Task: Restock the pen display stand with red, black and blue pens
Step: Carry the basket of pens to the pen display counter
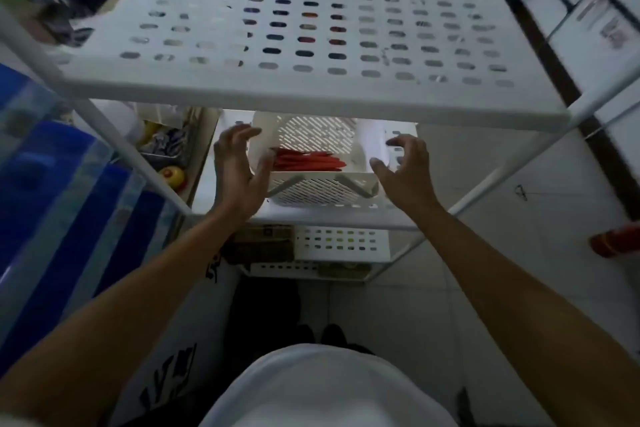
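A: White shelf (207, 187), middle tier: where do we see the red pens (308, 161)?
B: Inside the basket (322, 189), between our left hand (235, 170) and right hand (405, 172); both are spread beside its walls, grasping nothing.

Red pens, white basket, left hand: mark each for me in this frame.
Red pens (308, 160): head view, middle of the pile.
White basket (322, 190): head view, slotted front wall.
Left hand (235, 172): head view, middle of the hand.
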{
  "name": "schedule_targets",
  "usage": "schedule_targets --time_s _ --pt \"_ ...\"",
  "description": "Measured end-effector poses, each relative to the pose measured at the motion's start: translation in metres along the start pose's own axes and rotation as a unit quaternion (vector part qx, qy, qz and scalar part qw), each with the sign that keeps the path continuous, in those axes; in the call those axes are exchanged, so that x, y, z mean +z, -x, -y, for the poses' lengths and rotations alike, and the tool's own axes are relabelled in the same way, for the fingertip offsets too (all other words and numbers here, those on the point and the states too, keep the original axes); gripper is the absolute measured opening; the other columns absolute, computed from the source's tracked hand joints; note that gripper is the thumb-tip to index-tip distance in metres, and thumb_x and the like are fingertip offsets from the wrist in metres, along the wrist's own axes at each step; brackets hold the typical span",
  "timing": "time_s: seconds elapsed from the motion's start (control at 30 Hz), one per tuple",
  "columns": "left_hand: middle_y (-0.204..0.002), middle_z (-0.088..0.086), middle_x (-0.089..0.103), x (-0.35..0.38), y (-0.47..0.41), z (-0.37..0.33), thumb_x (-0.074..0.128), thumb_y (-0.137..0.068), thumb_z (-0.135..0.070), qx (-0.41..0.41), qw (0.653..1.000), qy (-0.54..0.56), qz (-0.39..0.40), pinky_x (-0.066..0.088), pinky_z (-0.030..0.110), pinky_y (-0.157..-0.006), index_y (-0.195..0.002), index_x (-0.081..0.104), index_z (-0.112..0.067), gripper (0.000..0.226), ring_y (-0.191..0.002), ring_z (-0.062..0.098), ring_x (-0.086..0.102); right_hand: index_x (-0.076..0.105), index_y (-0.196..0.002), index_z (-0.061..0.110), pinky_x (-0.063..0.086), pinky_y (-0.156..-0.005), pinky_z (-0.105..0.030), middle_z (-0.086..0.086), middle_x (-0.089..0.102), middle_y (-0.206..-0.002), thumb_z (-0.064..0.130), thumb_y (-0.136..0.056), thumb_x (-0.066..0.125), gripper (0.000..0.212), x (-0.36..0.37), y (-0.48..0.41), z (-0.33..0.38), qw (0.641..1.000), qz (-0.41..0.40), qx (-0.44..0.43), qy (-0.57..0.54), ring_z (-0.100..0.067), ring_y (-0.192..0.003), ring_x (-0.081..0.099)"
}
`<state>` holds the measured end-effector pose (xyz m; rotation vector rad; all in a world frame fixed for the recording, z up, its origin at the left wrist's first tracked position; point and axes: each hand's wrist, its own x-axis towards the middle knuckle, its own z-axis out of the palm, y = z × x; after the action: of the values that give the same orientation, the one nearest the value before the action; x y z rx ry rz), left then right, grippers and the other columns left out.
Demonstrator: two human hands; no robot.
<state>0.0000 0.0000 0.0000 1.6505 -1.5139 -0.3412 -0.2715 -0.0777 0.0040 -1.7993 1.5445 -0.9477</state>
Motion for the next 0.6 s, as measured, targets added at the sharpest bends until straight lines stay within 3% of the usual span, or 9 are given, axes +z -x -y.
schedule_targets --time_s 0.1,0.17,0.23,0.27,0.33,0.43,0.5,0.6 --pt "-0.162 0.012 0.02 0.004 -0.017 0.012 0.043 -0.095 -0.056 -0.173 0.983 0.063 0.026 0.03 0.049 -0.116 -0.154 0.027 -0.017 0.073 -0.147 0.029 0.025 0.023 -0.156 0.016 0.033 -0.111 -0.032 -0.008 0.027 -0.161 0.035 -0.092 0.068 0.08 0.004 -0.019 0.002 0.968 0.103 0.193 -0.122 -0.024 -0.146 0.031" --pt "-0.157 0.014 0.033 0.009 -0.027 0.012 0.038 -0.101 -0.051 -0.257 0.95 0.169 0.064 0.046 0.04 -0.103 -0.156 0.021 -0.014 0.068 -0.138 0.028 0.042 0.014 -0.159 0.02 0.029 -0.117 -0.042 -0.006 0.021 -0.165 0.047 -0.095 0.062 0.084 0.007 -0.025 0.005 0.938 0.139 0.25 -0.194 -0.027 -0.149 0.027" --pt "-0.13 0.012 0.058 0.013 -0.029 0.012 0.027 -0.106 -0.046 -0.296 0.922 0.233 0.089 0.053 0.023 -0.075 -0.148 0.035 -0.01 0.056 -0.11 0.021 0.061 0.023 -0.157 0.02 0.029 -0.119 -0.049 -0.004 0.028 -0.162 0.057 -0.095 0.052 0.078 0.012 -0.026 0.0 0.937 0.117 0.262 -0.202 -0.028 -0.146 0.033" --pt "-0.115 0.007 0.063 0.013 -0.03 0.008 0.023 -0.107 -0.047 -0.301 0.921 0.235 0.081 0.051 0.022 -0.067 -0.138 0.046 -0.013 0.052 -0.097 0.017 0.063 0.033 -0.154 0.019 0.033 -0.117 -0.05 -0.005 0.036 -0.158 0.064 -0.093 0.046 0.077 0.012 -0.025 -0.001 0.941 0.097 0.26 -0.196 -0.027 -0.142 0.039" --pt "-0.103 0.004 0.064 0.012 -0.031 0.013 0.018 -0.106 -0.053 -0.316 0.912 0.256 0.054 0.048 0.026 -0.067 -0.126 0.057 -0.019 0.055 -0.087 0.015 0.062 0.053 -0.143 0.019 0.042 -0.111 -0.05 -0.006 0.054 -0.145 0.074 -0.085 0.037 0.082 0.011 -0.022 -0.004 0.944 0.037 0.278 -0.176 -0.027 -0.129 0.053" --pt "-0.1 0.006 0.063 0.006 -0.035 0.025 0.009 -0.103 -0.058 -0.369 0.879 0.294 0.065 0.047 0.031 -0.069 -0.138 0.053 -0.016 0.069 -0.086 0.017 0.061 0.065 -0.126 0.016 0.05 -0.099 -0.045 -0.009 0.067 -0.123 0.068 -0.096 0.031 0.069 0.008 -0.014 -0.015 0.94 -0.022 0.295 -0.17 -0.029 -0.113 0.062" --pt "-0.109 0.01 0.065 0.005 -0.036 0.032 0.007 -0.102 -0.06 -0.376 0.869 0.312 0.079 0.048 0.033 -0.075 -0.142 0.052 -0.016 0.074 -0.097 0.023 0.062 0.06 -0.129 0.016 0.052 -0.09 -0.04 -0.01 0.067 -0.115 0.062 -0.102 0.028 0.062 0.012 -0.008 -0.022 0.919 -0.004 0.3 -0.257 -0.031 -0.111 0.063" --pt "-0.138 0.012 0.057 0.011 -0.031 0.033 0.009 -0.102 -0.06 -0.344 0.847 0.381 0.138 0.055 0.039 -0.081 -0.145 0.047 -0.024 0.069 -0.119 0.029 0.058 0.053 -0.137 0.021 0.048 -0.103 -0.045 -0.011 0.063 -0.128 0.067 -0.099 0.028 0.064 0.017 0.002 -0.018 0.871 0.074 0.304 -0.379 -0.033 -0.121 0.058"
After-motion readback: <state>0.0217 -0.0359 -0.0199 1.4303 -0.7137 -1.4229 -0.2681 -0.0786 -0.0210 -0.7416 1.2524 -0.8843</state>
